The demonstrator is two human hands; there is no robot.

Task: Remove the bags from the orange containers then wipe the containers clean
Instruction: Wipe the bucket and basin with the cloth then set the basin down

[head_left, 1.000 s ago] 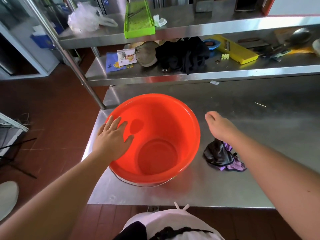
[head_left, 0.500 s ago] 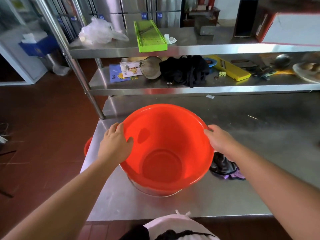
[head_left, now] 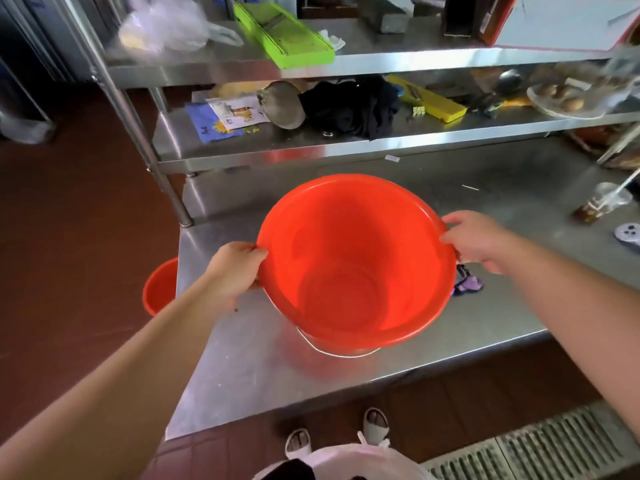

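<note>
A large orange bucket [head_left: 356, 271] sits on the steel table [head_left: 242, 375], its inside bare and its wire handle hanging down at the front. My left hand [head_left: 235, 268] grips its left rim. On the opposite rim, my right hand [head_left: 474, 239] holds on with curled fingers. A dark and purple cloth [head_left: 467, 282] lies on the table behind the bucket's right side, mostly hidden. A second orange bucket [head_left: 159, 289] stands on the floor left of the table, half hidden by its edge. A white bag [head_left: 360, 462] shows at the bottom edge.
Two steel shelves [head_left: 311, 147] rise behind the table with a green slicer [head_left: 287, 36], black cloth, yellow slicer and a plate of food. A plastic cup with a straw [head_left: 602, 202] stands at the right. A floor drain grate [head_left: 536, 448] lies bottom right.
My left hand shifted from lying flat on the bucket's side to gripping its rim, and my right hand reached in and took the right rim. The view widened to the right.
</note>
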